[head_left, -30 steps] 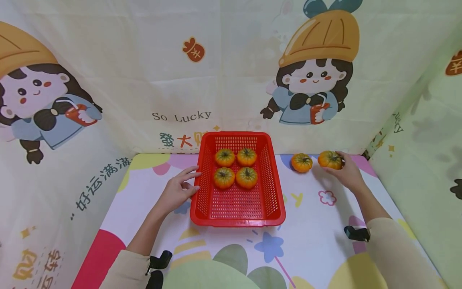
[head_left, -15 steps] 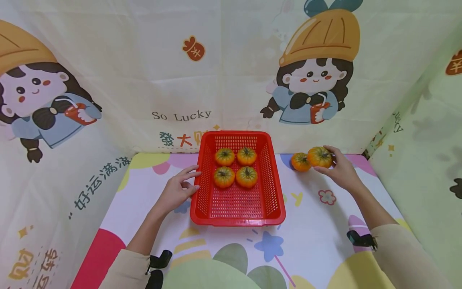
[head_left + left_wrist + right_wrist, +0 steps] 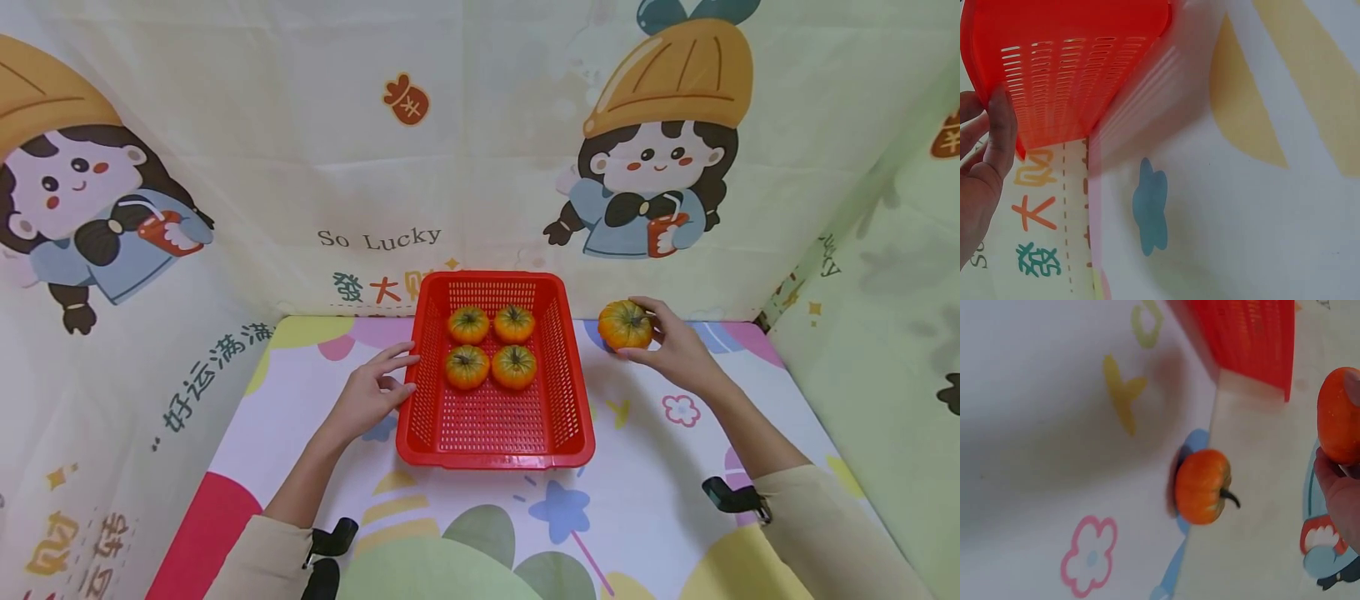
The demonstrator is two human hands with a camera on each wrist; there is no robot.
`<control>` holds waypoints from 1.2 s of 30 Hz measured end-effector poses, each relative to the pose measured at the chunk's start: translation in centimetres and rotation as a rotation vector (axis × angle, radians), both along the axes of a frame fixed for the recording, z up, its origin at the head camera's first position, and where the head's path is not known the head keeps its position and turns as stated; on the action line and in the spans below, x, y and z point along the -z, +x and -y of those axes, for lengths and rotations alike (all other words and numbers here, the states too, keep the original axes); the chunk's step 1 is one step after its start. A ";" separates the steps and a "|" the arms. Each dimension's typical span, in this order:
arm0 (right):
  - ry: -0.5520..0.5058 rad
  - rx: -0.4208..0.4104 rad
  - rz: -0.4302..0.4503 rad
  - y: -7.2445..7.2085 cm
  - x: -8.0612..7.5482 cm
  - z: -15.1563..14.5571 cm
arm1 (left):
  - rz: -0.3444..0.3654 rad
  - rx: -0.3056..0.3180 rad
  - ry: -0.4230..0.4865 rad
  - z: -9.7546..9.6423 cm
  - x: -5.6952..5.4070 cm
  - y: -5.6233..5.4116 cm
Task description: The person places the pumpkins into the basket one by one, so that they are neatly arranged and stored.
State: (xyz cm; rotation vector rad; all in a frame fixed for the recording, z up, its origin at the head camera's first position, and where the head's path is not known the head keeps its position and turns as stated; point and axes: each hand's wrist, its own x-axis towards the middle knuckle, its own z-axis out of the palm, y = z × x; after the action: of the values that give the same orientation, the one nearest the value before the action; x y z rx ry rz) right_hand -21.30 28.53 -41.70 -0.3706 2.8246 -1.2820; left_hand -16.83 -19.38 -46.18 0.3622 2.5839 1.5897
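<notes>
My right hand holds a small orange pumpkin raised above the table, fingers and thumb around its side. In the right wrist view this pumpkin is at the right edge, cut off by the frame. A second pumpkin with a dark stem sits on the table below it; the held one hides it in the head view. With relaxed fingers, my left hand rests on the left rim of a red plastic basket. Several pumpkins stand inside in two rows, in the basket's far and middle part.
The table wears a white cloth with coloured prints. A printed curtain hangs directly behind the basket, and another cloth wall stands at the right. The near end of the basket floor shows bare mesh.
My right hand has lifted its pumpkin and carried it left, now over the other loose pumpkin, which it covers in the head view. My left hand and the basket have stayed put.
</notes>
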 end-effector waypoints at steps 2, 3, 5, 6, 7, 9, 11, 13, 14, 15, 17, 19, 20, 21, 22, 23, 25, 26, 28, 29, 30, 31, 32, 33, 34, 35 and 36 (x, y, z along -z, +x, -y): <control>0.003 -0.029 -0.006 0.1 -0.2 0.7 | 0.000 0.002 0.002 0.0 0.0 0.0; 0.005 -0.043 -0.003 0.2 -0.3 1.1 | 0.001 0.003 0.002 0.0 0.0 0.0; -0.002 -0.073 0.004 0.3 -0.4 2.0 | 0.004 0.003 0.004 0.0 0.1 0.0; -0.002 -0.085 0.006 0.3 -0.4 2.5 | 0.006 0.003 0.006 0.1 0.1 0.0; -0.005 -0.098 0.009 0.3 -0.4 2.9 | 0.007 0.003 0.007 0.1 0.1 0.0; -0.019 -0.129 0.021 0.3 -0.3 3.9 | 0.009 0.002 0.006 0.1 0.1 0.0; -0.019 -0.158 0.029 0.3 -0.3 4.8 | 0.011 0.001 0.008 0.1 0.0 0.0; 0.000 -0.187 0.035 0.4 -0.3 5.8 | 0.013 0.002 0.005 0.0 -0.1 0.0; 0.010 -0.202 0.037 0.5 -0.2 6.3 | 0.014 0.002 0.002 0.0 -0.1 0.0; 0.021 -0.217 0.039 0.5 -0.2 6.7 | 0.015 0.003 0.001 0.1 -0.1 0.0; 0.044 -0.248 0.038 0.7 -0.1 7.6 | 0.014 0.004 -0.002 0.1 0.0 0.0; 0.053 -0.281 0.035 0.8 0.0 8.4 | 0.012 0.004 -0.002 0.1 0.0 0.0; 0.053 -0.296 0.036 0.9 0.0 8.8 | 0.010 0.005 0.000 0.1 -0.1 0.0; 0.056 -0.314 0.037 0.9 0.1 9.2 | 0.009 0.006 0.001 0.1 -0.1 0.0; 0.058 -0.329 0.040 1.0 0.2 9.6 | 0.007 0.007 0.003 0.1 -0.1 0.0; 0.059 -0.342 0.046 1.0 0.3 9.9 | 0.007 0.008 0.005 0.0 -0.2 0.0; 0.059 -0.371 0.062 1.1 0.5 10.5 | 0.006 0.010 0.005 0.0 -0.2 0.0; 0.057 -0.383 0.069 1.2 0.5 10.8 | 0.006 0.011 0.003 0.0 -0.2 0.0; 0.053 -0.402 0.087 1.2 0.7 11.5 | 0.006 0.013 -0.001 0.0 -0.1 0.0; 0.051 -0.409 0.096 1.3 0.7 11.8 | 0.007 0.012 -0.002 0.0 -0.1 0.0; 0.051 -0.417 0.104 1.3 0.8 12.1 | 0.006 0.012 -0.005 0.0 -0.1 0.0; 0.049 -0.421 0.114 1.3 0.9 12.5 | 0.005 0.012 -0.007 0.0 -0.1 0.0; 0.053 -0.427 0.120 1.3 1.0 12.8 | 0.001 0.014 -0.005 0.1 0.0 -0.1; 0.058 -0.431 0.127 1.4 1.1 13.2 | -0.003 0.016 -0.001 0.1 0.0 -0.1; 0.063 -0.437 0.135 1.4 1.2 13.5 | -0.006 0.017 0.002 0.1 0.1 -0.1; 0.073 -0.444 0.138 1.5 1.2 13.9 | -0.010 0.019 0.005 0.1 0.1 -0.1; 0.079 -0.455 0.136 1.5 1.3 14.2 | -0.013 0.021 0.007 0.2 0.1 -0.1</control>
State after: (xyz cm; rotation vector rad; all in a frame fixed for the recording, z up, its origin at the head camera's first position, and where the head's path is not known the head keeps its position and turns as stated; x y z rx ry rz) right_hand -19.76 14.32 -43.01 -0.8284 2.4674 -1.0507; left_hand -16.93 -19.53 -46.28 0.4001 2.5756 1.5953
